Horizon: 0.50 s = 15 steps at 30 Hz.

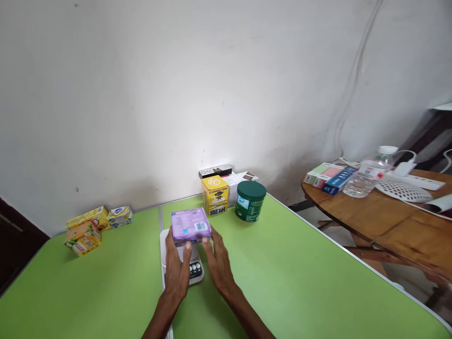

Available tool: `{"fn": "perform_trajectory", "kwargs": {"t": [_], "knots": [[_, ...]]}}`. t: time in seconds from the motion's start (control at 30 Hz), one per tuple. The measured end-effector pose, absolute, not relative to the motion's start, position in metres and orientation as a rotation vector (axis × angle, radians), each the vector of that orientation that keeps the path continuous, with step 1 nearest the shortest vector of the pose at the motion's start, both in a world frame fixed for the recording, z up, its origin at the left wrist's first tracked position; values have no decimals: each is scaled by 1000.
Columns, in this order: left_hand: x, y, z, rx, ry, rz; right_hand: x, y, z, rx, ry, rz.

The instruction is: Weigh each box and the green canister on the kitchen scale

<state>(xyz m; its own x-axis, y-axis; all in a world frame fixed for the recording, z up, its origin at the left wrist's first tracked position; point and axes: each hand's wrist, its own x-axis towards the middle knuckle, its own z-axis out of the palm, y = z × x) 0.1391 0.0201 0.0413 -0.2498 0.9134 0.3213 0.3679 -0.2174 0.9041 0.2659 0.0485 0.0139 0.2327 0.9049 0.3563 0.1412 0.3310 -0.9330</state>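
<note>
A purple package with a barcode label is held between both my hands, over a white kitchen scale. My left hand grips its left side, thumb at the near edge. On the right side, my right hand closes on it, its thumb also near the front corner. The package covers much of the scale's platform, and I cannot tell whether it touches it. Round buttons on the scale's front panel show between my hands.
Behind and right stand a yellow box, a green lidded canister, a white box and a black box. Several yellow boxes sit at the left. A wooden table at right bears a water bottle.
</note>
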Motion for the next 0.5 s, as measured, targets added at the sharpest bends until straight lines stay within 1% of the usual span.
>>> {"fn": "perform_trajectory", "kwargs": {"t": [0.1, 0.2, 0.33, 0.5], "knots": [[173, 49, 44, 1617, 1395, 1360, 307, 71, 25, -1188, -1189, 681], [202, 84, 32, 1679, 1305, 1280, 343, 95, 26, -1214, -1205, 696], [225, 115, 4, 1735, 1258, 1206, 373, 117, 10, -1284, -1196, 696], [238, 124, -19, 1759, 1279, 1135, 385, 128, -15, -1397, -1225, 648]]}}
